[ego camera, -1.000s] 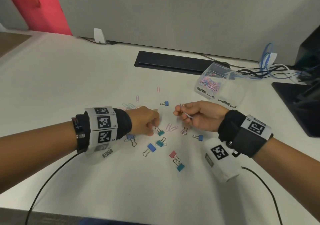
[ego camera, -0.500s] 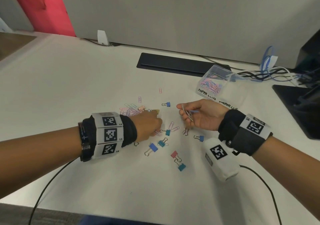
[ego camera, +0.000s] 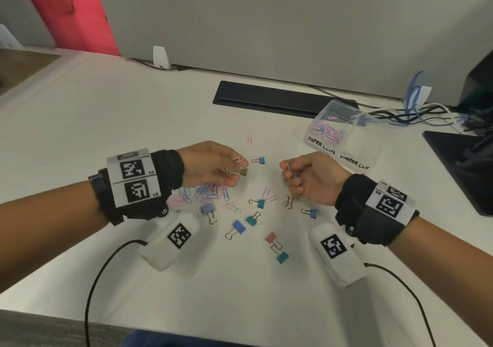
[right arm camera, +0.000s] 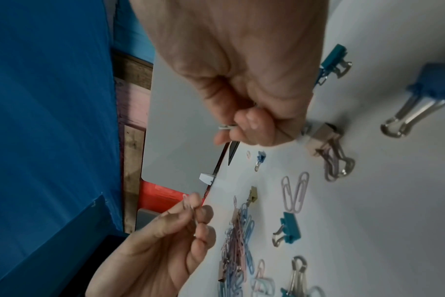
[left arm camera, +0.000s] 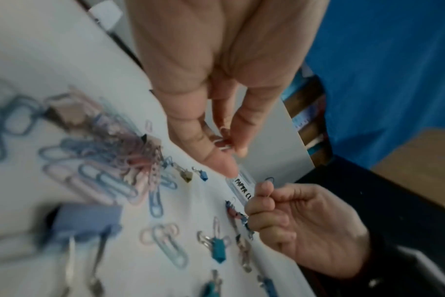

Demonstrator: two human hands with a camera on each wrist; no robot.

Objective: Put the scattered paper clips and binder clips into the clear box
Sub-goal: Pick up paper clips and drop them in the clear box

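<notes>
The right hand (ego camera: pixel 309 178) grips metal clips; the left hand (ego camera: pixel 213 166) pinches pink paper clips. The clear box (ego camera: pixel 333 129) stands on the desk (ego camera: pixel 120 112), beyond and right of both hands. Judgement: the right hand is nearer and should deliver first.

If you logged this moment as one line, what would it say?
left hand: pinches pink paper clip | right hand: grips clips | clear box: open, part-filled | table: clips remain

white desk (ego camera: pixel 80 138) | clips (ego camera: pixel 208 194) scattered | clear box (ego camera: pixel 333 128) | cables (ego camera: pixel 416 112)
</notes>
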